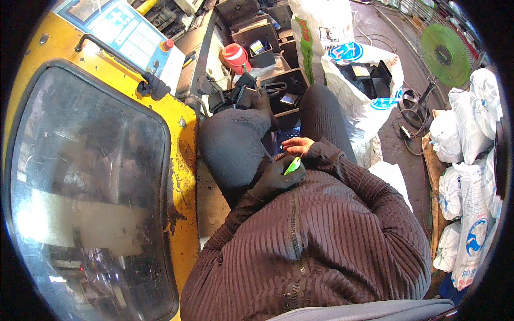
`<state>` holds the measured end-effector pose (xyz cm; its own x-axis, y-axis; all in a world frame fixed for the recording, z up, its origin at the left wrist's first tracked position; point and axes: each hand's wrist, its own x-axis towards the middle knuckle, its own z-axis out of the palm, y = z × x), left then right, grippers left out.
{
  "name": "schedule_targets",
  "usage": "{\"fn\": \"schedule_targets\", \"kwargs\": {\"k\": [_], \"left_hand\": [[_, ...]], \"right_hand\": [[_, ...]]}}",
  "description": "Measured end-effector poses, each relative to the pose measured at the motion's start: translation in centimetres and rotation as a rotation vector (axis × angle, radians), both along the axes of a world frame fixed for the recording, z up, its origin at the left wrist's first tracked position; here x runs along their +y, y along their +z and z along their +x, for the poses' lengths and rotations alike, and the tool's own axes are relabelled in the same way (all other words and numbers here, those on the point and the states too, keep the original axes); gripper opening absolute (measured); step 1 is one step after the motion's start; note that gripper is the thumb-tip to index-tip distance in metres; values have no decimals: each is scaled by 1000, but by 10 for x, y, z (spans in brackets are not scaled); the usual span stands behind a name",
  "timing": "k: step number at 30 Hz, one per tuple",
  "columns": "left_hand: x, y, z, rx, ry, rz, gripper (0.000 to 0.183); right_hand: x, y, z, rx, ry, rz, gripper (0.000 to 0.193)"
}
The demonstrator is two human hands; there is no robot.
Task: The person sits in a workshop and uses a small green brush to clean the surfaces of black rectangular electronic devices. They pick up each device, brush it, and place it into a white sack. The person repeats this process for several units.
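1. Head view: a bright green item (292, 166) is gripped, it appears, by the dark-covered left hand (276, 177), just in front of the torso; the right hand (297, 146) is held partly open just beyond it, with nothing seen gripped.
2. Handling of the green item seems to be the step in hand; its use cannot be told. Next, a steady grip seems called for.
3. A black bin (297, 78) and a red container (235, 56) are placed far; brown floor (409, 184) is seen right.
4. The room is flanked by a yellow-framed machine (91, 187) left, white sacks (463, 134) right and a green fan (443, 53) far right.

Printed letters on the large white sack (329, 18) and, below a blue emblem (476, 238), on a stacked white bag (467, 195)
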<state>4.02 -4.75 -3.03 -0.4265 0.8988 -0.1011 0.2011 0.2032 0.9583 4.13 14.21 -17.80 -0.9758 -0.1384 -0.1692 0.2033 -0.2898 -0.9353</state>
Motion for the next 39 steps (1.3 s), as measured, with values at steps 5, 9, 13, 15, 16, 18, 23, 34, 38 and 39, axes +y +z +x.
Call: {"fn": "schedule_targets", "kwargs": {"k": [5, 9, 13, 15, 16, 18, 23, 34, 38, 39], "left_hand": [[-3, -7, -2, -29, 3, -39, 26], [-4, -7, 0, 93, 21, 1, 28], [-3, -5, -2, 53, 18, 4, 25], [-1, -15, -6, 66, -22, 7, 25], [-1, -18, -7, 81, -54, 27, 26], [6, -18, -4, 107, -122, 74, 28], [15, 22, 19, 148, -118, -44, 40], [30, 28, 25, 120, -252, -119, 39], [30, 23, 21, 172, -289, -50, 36], [30, 24, 20, 172, -287, -67, 36]], "right_hand": [[0, 11, 1, -49, 31, -2, 45], [-3, 17, 4, -81, 32, -64, 43], [-5, 23, 7, -22, 36, 5, 41], [-3, 26, 9, -3, 32, 11, 41], [-2, 27, 10, 7, 31, 14, 42], [2, 14, 6, 32, 74, 55, 42], [5, 25, 15, 31, 117, 22, 46], [16, -6, 11, 355, 88, 134, 43], [22, 4, 13, 547, 154, 296, 51], [22, 1, 12, 539, 162, 271, 51]]}}
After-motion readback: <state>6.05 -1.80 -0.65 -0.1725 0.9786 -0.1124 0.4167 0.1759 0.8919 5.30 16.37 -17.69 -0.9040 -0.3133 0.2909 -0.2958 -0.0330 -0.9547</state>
